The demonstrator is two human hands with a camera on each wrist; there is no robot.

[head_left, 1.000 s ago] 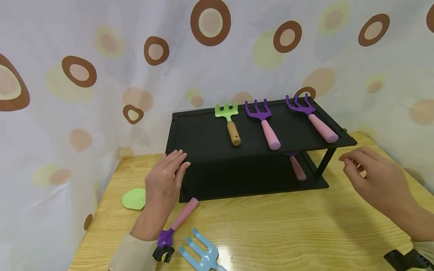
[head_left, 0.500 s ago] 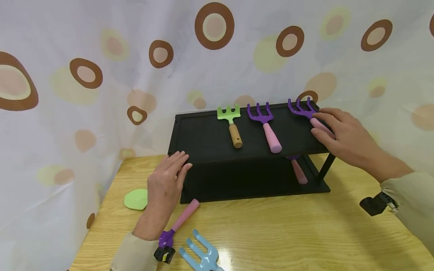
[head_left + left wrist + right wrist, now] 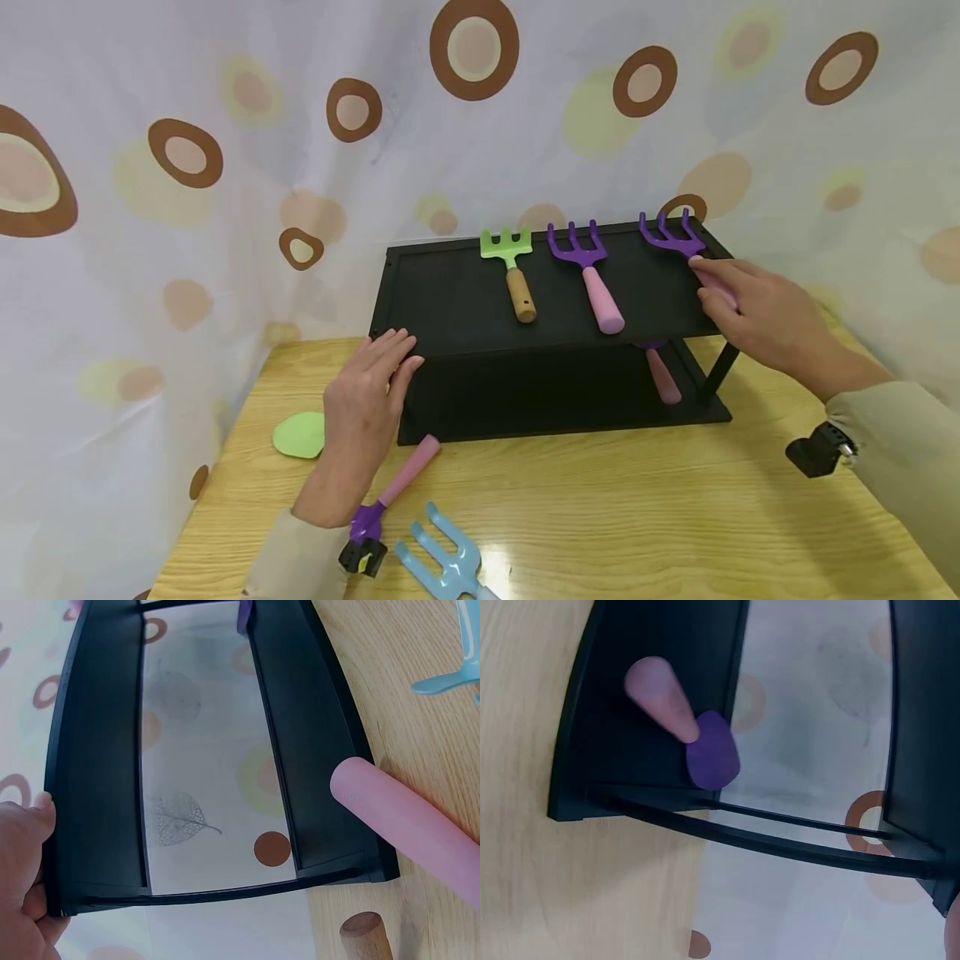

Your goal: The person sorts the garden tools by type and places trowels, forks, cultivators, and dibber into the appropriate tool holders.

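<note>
In the head view my left hand (image 3: pixel 365 408) holds the left front corner of a two-tier black rack (image 3: pixel 450 312), thumb at the front edge and fingers over the corner. My right hand (image 3: pixel 772 321) pinches the pink handle of a purple hand rake (image 3: pixel 675 243) at the right end of the top tier. Left of it lie another purple hand rake (image 3: pixel 597 287) with a pink handle and a green hand rake (image 3: pixel 517 279) with a wooden handle. On the lower tier rests a purple tool (image 3: pixel 712 752) with a pink handle, partly hidden in the head view.
On the wooden table (image 3: pixel 600 508), in front of the rack, lie a light blue hand fork (image 3: pixel 453 562) and a purple tool with a pink handle (image 3: pixel 408 471). A light green tool head (image 3: pixel 298 435) shows beside my left wrist. Patterned cloth (image 3: pixel 525 158) hangs behind.
My right hand has moved from beside the rack up to the rightmost purple rake and taken hold of its handle. The left hand stays at the rack's corner.
</note>
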